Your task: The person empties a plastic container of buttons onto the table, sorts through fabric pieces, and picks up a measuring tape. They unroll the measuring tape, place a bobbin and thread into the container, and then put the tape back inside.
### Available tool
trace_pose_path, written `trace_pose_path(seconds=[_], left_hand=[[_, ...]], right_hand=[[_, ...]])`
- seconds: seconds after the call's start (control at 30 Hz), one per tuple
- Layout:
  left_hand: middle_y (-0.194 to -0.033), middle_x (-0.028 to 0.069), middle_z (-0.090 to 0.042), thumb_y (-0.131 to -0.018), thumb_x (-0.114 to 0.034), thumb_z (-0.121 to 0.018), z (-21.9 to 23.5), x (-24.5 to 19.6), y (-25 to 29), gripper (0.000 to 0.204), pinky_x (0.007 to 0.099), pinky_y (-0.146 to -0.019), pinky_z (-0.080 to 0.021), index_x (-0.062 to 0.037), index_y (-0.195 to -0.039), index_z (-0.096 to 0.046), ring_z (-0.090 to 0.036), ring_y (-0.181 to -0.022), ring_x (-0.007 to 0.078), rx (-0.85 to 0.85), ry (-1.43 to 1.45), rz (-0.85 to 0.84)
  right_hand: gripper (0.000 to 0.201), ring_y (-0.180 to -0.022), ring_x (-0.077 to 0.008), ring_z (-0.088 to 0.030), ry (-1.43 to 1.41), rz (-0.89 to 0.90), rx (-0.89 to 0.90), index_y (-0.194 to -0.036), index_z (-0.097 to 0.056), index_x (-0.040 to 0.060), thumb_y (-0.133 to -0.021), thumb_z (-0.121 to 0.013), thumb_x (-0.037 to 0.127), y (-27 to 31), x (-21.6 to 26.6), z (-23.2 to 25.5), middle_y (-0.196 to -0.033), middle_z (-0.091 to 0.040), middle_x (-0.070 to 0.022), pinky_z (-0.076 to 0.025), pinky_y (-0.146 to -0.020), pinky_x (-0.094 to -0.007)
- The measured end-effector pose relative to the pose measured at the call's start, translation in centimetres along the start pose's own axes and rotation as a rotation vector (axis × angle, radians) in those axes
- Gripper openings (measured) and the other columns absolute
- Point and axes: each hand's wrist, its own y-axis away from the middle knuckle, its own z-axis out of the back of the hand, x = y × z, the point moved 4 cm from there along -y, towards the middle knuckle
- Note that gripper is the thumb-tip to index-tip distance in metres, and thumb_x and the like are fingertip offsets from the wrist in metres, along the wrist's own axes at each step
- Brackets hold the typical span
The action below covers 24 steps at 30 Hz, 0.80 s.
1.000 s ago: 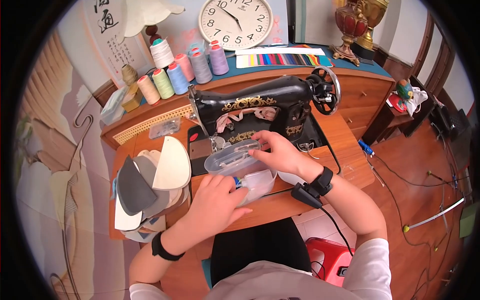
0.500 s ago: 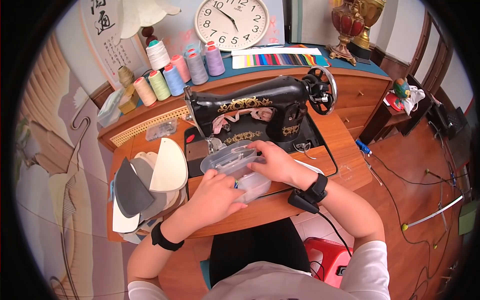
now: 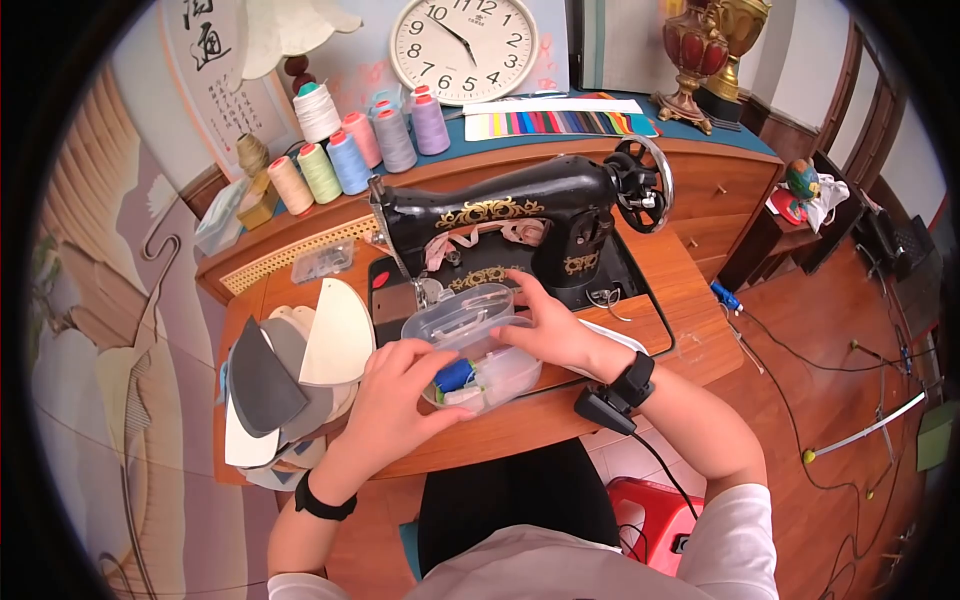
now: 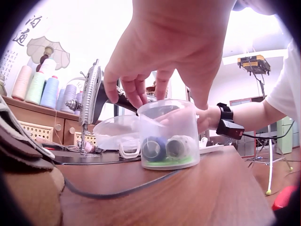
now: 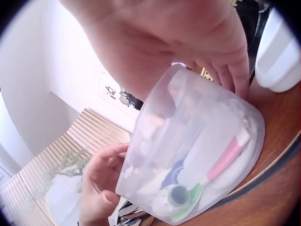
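An oblong clear plastic box (image 3: pixel 510 385) stands on the sewing table, its lid (image 3: pixel 455 312) folded back toward the machine. Inside lie a blue thread spool (image 3: pixel 455 375), a white spool (image 4: pixel 178 147) and a pink strip (image 5: pixel 225 159). My right hand (image 3: pixel 555 325) grips the box's far right rim, its thumb over the edge and fingers behind the wall. Around the left end arches my left hand (image 3: pixel 395 390), fingers and thumb spread apart, tips right at the rim. Nothing shows between those fingertips.
A black sewing machine (image 3: pixel 520 195) stands just behind the box. Stacked fabric pieces (image 3: pixel 270 375) lie to the left, near a small clear case (image 3: pixel 323 261). Thread cones (image 3: pixel 348 170) line the raised shelf. A white tray (image 5: pixel 281 52) sits beside my right hand.
My left hand has drawn back leftward from over the box, its fingers spreading, and the blue spool now shows. My right hand stays at the rim, its index finger lifting slightly.
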Motion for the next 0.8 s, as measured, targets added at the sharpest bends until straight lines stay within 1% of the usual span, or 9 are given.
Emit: trace_pose_path(seconds=[0.13, 0.27, 0.33, 0.43, 0.57, 0.67, 0.73, 0.77, 0.8], left_hand=[[-0.132, 0.0196, -0.040, -0.067, -0.027, -0.082, -0.7, 0.5, 1.7, 0.077, 0.0439, -0.098, -0.038, -0.0055, -0.131, -0.047, -0.046, -0.116, 0.0367, -0.082, -0.041, 0.133], [-0.144, 0.0274, -0.023, -0.068, -0.027, -0.082, -0.9, 0.5, 2.2, 0.088, 0.0478, -0.103, -0.036, -0.0055, -0.140, -0.036, -0.038, -0.126, 0.0429, -0.052, 0.022, 0.152], [-0.151, 0.0286, -0.008, -0.068, -0.029, -0.083, -1.0, 0.5, 2.4, 0.103, 0.0476, -0.109, -0.029, -0.0049, -0.146, -0.021, -0.021, -0.138, 0.0445, -0.068, 0.062, 0.154], [-0.149, 0.0334, -0.004, -0.068, -0.029, -0.083, -0.5, 0.6, 2.6, 0.108, 0.0502, -0.105, -0.035, -0.0037, -0.148, -0.016, -0.025, -0.134, 0.0513, -0.083, 0.072, 0.149], [-0.150, 0.0329, 0.000, -0.067, -0.028, -0.083, 0.0, 0.8, 2.8, 0.111, 0.0490, -0.104, -0.037, -0.0038, -0.149, -0.011, -0.024, -0.134, 0.0510, -0.108, 0.054, 0.201], [-0.152, 0.0284, 0.001, -0.067, -0.026, -0.084, -0.2, 1.1, 2.5, 0.120, 0.0453, -0.110, -0.030, -0.0040, -0.149, 0.000, -0.017, -0.140, 0.0434, -0.047, 0.153, 0.273], [-0.152, 0.0274, 0.000, -0.066, -0.022, -0.084, -0.8, 1.4, 2.6, 0.122, 0.0440, -0.108, -0.033, -0.0054, -0.149, 0.004, -0.026, -0.137, 0.0413, -0.025, 0.179, 0.273], [-0.151, 0.0277, -0.010, -0.067, -0.018, -0.083, -1.1, 1.7, 2.6, 0.122, 0.0426, -0.105, -0.037, -0.0071, -0.149, 0.007, -0.039, -0.130, 0.0397, -0.026, 0.246, 0.279], [-0.151, 0.0277, -0.010, -0.067, -0.018, -0.083, -1.2, 1.8, 2.6, 0.122, 0.0426, -0.105, -0.037, -0.0071, -0.149, 0.007, -0.039, -0.130, 0.0397, -0.037, 0.266, 0.280]], right_hand=[[0.074, -0.105, -0.0225, -0.059, -0.324, -0.113, -0.086, -0.141, -0.026, -0.0010, -0.082, -0.069, 0.014, -0.4, -0.4, 0.4, -0.118, -0.055, -0.0214, -0.049, -0.086, -0.0320], [0.066, -0.096, -0.0192, -0.061, -0.552, -0.254, -0.150, -0.140, -0.027, -0.0060, -0.086, -0.063, 0.008, -1.7, -1.6, 1.0, -0.112, -0.059, -0.0169, -0.049, -0.083, -0.0301], [0.062, -0.092, -0.0190, -0.062, -0.530, -0.255, -0.150, -0.138, -0.029, -0.0091, -0.086, -0.059, 0.005, -1.8, -1.2, 0.8, -0.109, -0.061, -0.0148, -0.049, -0.083, -0.0293], [0.059, -0.092, -0.0188, -0.062, -0.531, -0.227, -0.107, -0.136, -0.032, -0.0076, -0.084, -0.058, 0.002, -1.8, -0.2, 0.7, -0.109, -0.062, -0.0140, -0.049, -0.084, -0.0285], [0.056, -0.093, -0.0172, -0.061, -0.490, -0.196, -0.136, -0.135, -0.036, -0.0044, -0.082, -0.055, -0.005, -0.9, 0.9, 1.1, -0.106, -0.062, -0.0126, -0.048, -0.085, -0.0278], [0.054, -0.095, -0.0155, -0.061, -0.492, -0.143, -0.152, -0.132, -0.042, -0.0018, -0.080, -0.052, -0.012, -0.7, 0.8, 1.9, -0.104, -0.062, -0.0100, -0.048, -0.086, -0.0272], [0.051, -0.100, -0.0148, -0.060, -0.346, 0.080, -0.055, -0.129, -0.047, 0.0016, -0.081, -0.052, -0.014, -0.3, 1.7, 2.1, -0.108, -0.061, -0.0067, -0.048, -0.088, -0.0266], [0.043, -0.104, -0.0130, -0.058, -0.324, 0.124, -0.066, -0.122, -0.052, 0.0011, -0.082, -0.051, -0.014, 0.2, 2.0, 2.2, -0.110, -0.060, -0.0053, -0.047, -0.090, -0.0265], [0.043, -0.104, -0.0130, -0.058, -0.304, 0.115, -0.060, -0.122, -0.052, 0.0011, -0.082, -0.051, -0.014, 0.7, 2.3, 2.4, -0.110, -0.060, -0.0053, -0.047, -0.090, -0.0265]])
